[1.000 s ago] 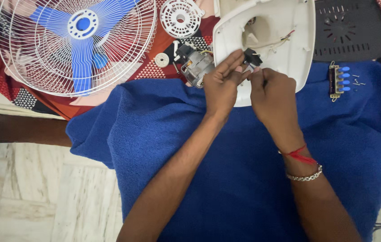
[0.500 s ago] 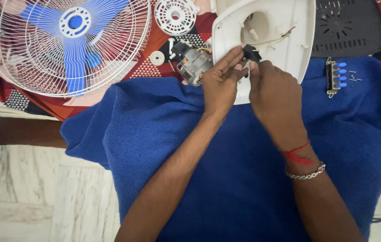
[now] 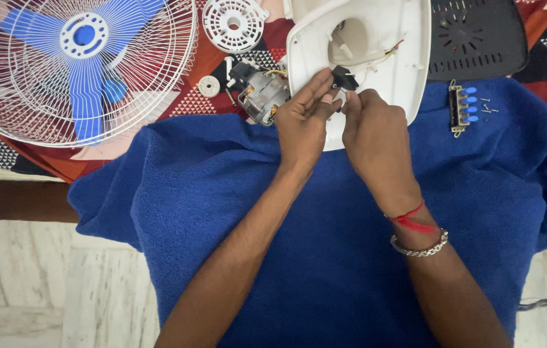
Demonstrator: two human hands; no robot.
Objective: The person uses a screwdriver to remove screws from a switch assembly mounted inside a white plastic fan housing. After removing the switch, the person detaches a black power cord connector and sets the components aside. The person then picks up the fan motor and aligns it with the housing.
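Both hands meet over the white plastic fan base [image 3: 376, 71], which lies face-down with its hollow inside turned up at the far edge of the blue towel [image 3: 325, 258]. The left hand [image 3: 302, 122] and the right hand [image 3: 376, 132] pinch a small black part [image 3: 344, 78] between their fingertips, just at the opening of the housing where thin red and yellow wires [image 3: 386, 53] come out; the fingers of both hands are closed on that part, not slack. Compared with the views a second and half a second ago, the hands hold the same spot and the same grip on the part, and only the camera has drifted a little, so the fan cage sits further to the left of the view; the fine fiddling at the housing mouth appears to be unfinished. Just left of the left hand lies the bare fan motor [image 3: 264, 95], touching the edge of the base. Further left rests the white wire fan cage with blue blades [image 3: 80, 64], with a round white grille cap [image 3: 233, 22] near it. To the right, on the towel, sits a switch block with blue push-buttons [image 3: 461, 106] and a few loose screws [image 3: 487, 106] beside it, and beyond it a black vented cover [image 3: 476, 35].
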